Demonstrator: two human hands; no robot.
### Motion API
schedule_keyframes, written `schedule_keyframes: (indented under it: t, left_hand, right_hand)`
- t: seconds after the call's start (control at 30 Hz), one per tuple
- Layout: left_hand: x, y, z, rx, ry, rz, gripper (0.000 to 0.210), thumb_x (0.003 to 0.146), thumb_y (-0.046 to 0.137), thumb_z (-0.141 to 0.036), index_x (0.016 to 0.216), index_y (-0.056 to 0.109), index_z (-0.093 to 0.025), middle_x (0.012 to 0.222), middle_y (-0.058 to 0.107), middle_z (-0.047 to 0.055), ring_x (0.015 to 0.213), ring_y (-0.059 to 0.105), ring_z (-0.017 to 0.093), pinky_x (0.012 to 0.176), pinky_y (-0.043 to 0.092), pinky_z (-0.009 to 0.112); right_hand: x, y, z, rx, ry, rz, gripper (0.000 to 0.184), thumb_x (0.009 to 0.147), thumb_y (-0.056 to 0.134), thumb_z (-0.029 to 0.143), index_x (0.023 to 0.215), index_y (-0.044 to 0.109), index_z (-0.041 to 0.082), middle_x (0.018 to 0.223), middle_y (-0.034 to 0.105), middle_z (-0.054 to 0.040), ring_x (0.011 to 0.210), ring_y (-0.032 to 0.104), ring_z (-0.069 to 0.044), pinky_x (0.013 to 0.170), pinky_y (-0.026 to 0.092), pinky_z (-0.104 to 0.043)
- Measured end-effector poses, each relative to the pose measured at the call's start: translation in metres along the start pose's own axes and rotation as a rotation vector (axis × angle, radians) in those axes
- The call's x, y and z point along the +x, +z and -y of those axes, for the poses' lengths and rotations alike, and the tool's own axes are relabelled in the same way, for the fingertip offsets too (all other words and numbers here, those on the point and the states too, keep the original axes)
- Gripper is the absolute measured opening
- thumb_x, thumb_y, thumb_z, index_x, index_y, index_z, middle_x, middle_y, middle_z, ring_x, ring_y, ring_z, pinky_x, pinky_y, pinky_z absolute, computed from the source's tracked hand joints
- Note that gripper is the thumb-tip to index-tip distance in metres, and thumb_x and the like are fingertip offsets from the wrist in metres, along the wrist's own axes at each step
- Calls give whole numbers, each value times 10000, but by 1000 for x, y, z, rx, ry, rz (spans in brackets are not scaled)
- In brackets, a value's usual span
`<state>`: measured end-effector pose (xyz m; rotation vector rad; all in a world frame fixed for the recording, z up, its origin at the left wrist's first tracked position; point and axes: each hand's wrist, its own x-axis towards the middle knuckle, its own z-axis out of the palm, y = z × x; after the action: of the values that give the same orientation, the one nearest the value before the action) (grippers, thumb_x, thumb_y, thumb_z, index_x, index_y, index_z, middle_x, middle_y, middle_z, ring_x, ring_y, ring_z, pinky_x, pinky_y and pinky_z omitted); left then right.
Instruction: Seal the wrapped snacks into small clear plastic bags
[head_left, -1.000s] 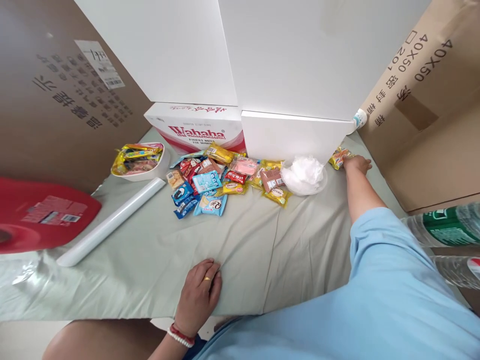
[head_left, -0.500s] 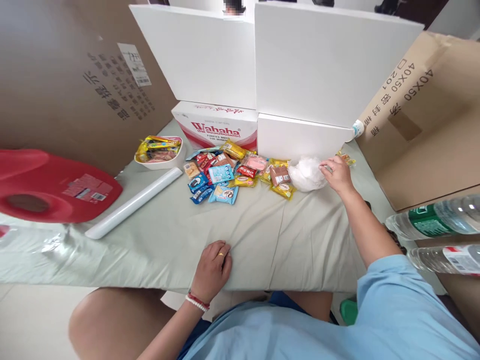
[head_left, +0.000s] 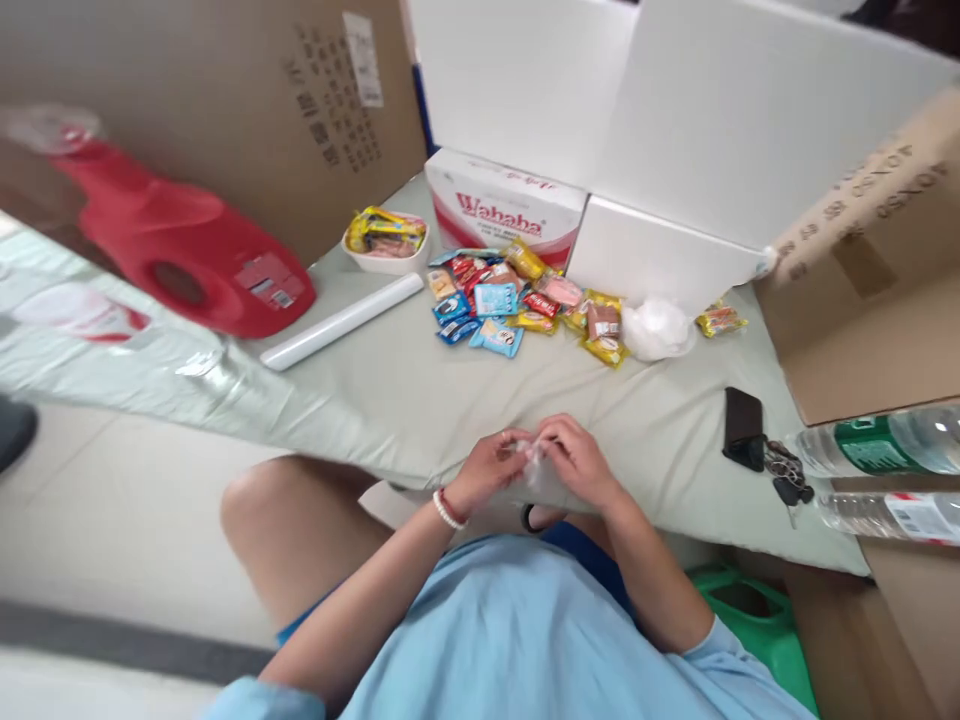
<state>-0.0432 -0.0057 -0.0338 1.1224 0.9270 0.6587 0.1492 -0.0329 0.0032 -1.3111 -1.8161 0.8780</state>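
My left hand (head_left: 495, 468) and my right hand (head_left: 574, 455) meet at the table's front edge. Between their fingertips they pinch a small, clear plastic bag (head_left: 535, 470), which hangs down a little and is partly blurred. Farther back sits a crumpled heap of white, see-through plastic bags (head_left: 658, 329). To its left lies a pile of wrapped snacks (head_left: 495, 299) in blue, red, yellow and brown packets. A few yellow packets (head_left: 721, 320) lie to the right of the heap.
A white bowl of yellow packets (head_left: 386, 262), a white roll (head_left: 343, 322) and a red jug (head_left: 195, 260) stand at the left. At the right are a phone (head_left: 743, 428), keys (head_left: 787, 475) and two bottles (head_left: 885, 445). A Wahaha carton (head_left: 506, 208) and white panels close off the back.
My right hand has left the white plastic heap and come back to the front edge with a thin bag. My left hand has lifted from the table and joined it. The view has shifted.
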Motion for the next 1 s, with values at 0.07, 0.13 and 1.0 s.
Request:
schedule_keyframes:
  t: [0.07, 0.13, 1.0]
  left_hand:
    - [0, -7, 1, -109, -32, -32, 411, 758, 781, -499, 925, 655, -145, 620, 565, -39, 478, 448, 61, 455, 324, 193]
    - [-2, -17, 3, -201, -1, -150, 351, 758, 765, -466, 854, 623, -160, 603, 551, -47, 490, 447, 67, 474, 337, 198]
    - [-17, -23, 6, -16, 243, -288, 178, 884, 630, -366, 890, 631, -188, 778, 614, 13, 695, 538, 146, 676, 421, 287]
  right_hand:
    - [-4, 1, -6, 75, 85, -88, 221, 1002, 523, 406, 915, 612, 223, 1097, 634, -93, 1042, 615, -216, 931, 524, -365]
    - [-3, -1, -12, 232, 202, -194, 271, 974, 566, 492, 944, 604, 226, 1142, 631, -93, 998, 633, -208, 895, 550, -368]
    - [14, -3, 6, 531, 532, 72, 628, 651, 914, 406, 1191, 640, 243, 966, 700, -28, 831, 639, -176, 698, 511, -273]
